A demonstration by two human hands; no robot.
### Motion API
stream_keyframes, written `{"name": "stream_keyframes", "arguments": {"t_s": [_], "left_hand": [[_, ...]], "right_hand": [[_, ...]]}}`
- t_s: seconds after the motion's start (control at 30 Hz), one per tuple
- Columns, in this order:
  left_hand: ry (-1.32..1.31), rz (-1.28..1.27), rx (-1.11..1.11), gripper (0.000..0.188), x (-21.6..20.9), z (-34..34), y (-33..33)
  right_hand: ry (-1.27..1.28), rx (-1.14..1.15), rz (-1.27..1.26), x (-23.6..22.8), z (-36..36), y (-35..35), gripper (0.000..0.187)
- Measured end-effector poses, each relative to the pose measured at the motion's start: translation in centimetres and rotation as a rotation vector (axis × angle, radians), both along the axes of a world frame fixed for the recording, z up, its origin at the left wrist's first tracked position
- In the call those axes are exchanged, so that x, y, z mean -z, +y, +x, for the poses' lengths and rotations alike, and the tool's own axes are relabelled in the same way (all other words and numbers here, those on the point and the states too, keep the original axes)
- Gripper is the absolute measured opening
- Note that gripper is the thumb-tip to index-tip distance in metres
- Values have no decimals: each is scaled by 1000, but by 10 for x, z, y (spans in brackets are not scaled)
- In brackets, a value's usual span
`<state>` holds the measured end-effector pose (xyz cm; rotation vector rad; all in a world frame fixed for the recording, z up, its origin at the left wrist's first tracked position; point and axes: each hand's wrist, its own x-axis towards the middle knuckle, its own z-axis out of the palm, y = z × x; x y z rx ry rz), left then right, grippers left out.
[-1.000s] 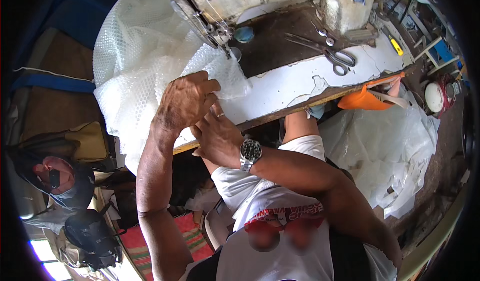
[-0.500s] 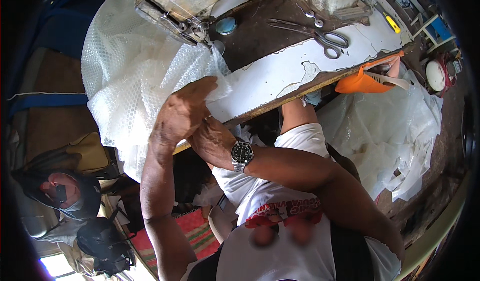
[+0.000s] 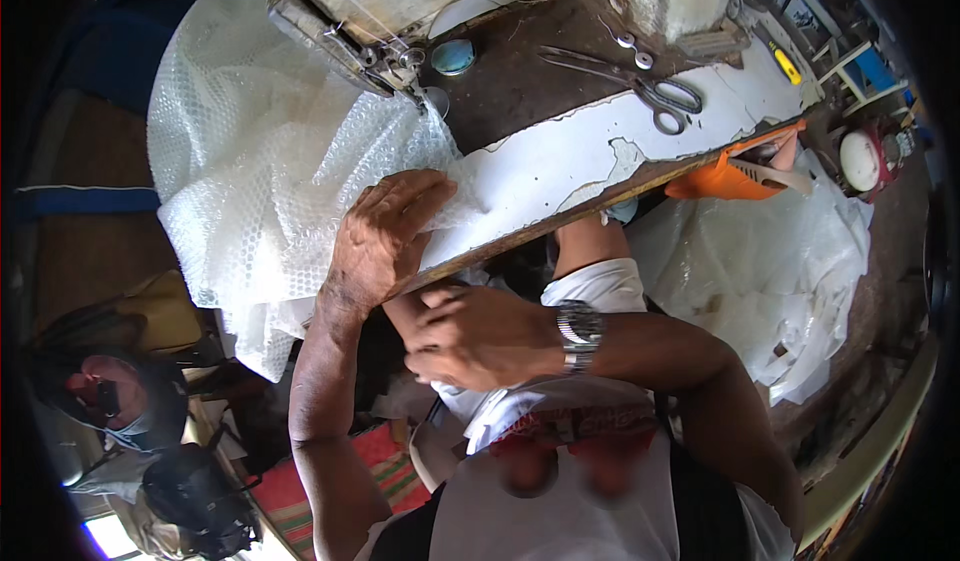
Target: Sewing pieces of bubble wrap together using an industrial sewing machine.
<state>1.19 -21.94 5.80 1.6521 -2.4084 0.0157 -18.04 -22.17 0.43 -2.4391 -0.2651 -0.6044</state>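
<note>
A large sheet of clear bubble wrap (image 3: 255,196) spreads over the left end of the worktop and hangs past its front edge. One gathered part of it lies under the needle end of an old sewing machine (image 3: 385,66). On the bubble wrap by the worktop's edge, my left hand (image 3: 385,236) has its fingers bent together over the film and closed on it. My right hand (image 3: 485,336), with a metal-band watch (image 3: 578,336) at the wrist, is below the edge over my lap. Its fingers are curled in, and whatever they may hold is hidden.
Black-handled scissors (image 3: 640,86), small white bobbins (image 3: 635,51), a round blue-green disc (image 3: 453,57) and a yellow cutter (image 3: 787,64) lie on the chipped white worktop (image 3: 560,166). An orange pouch (image 3: 725,176) hangs at its front edge. Clear plastic sheeting (image 3: 760,271) is heaped at right.
My right hand has drawn away from beside my left hand, back toward my lap. My left hand stays on the bubble wrap, shifted slightly right.
</note>
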Motion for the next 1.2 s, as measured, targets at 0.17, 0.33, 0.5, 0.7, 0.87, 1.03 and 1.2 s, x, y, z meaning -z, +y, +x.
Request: {"name": "stream_keyframes", "arguments": {"t_s": [0.17, 0.33, 0.5, 0.7, 0.87, 1.03, 1.2], "left_hand": [[131, -170, -43, 53, 15, 14, 9], [511, -58, -166, 50, 3, 24, 8], [531, -103, -163, 28, -20, 24, -10], [273, 12, -12, 38, -2, 8, 0], [223, -2, 8, 41, 15, 12, 3], [135, -16, -3, 44, 16, 5, 12], [148, -49, -54, 52, 18, -3, 20]], "right_hand": [[-2, 478, 109, -37, -55, -63, 22], [-2, 625, -204, -28, -35, -66, 38], [170, 663, -292, -10, 15, -33, 71], [243, 707, -477, 24, 27, -3, 64], [253, 475, -279, -9, 3, -8, 56], [311, 190, 226, -60, -37, -74, 39], [64, 516, -144, -29, 14, -149, 38]]}}
